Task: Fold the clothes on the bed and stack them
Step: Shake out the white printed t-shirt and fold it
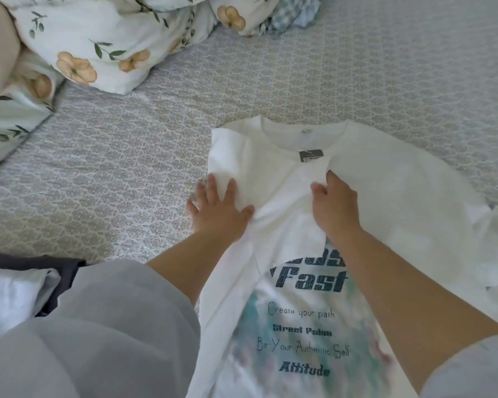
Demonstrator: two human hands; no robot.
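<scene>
T-shirt (385,196): spread face-up on bed (357,81)
Left hand (219,208): fingers spread flat, pressing folded sleeve
Right hand (335,202): pinching chest fabric

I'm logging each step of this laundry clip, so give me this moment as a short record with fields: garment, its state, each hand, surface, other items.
garment: white T-shirt with printed text, front side up
state: spread on the bed, left side folded in over the front, right side still out flat
left hand: fingers spread, pressing flat on the folded-in part
right hand: fingers curled, pinching fabric at the chest below the collar
surface: patterned grey bedspread
other items: floral duvet at the top left; checked blue cloth at the top
</scene>
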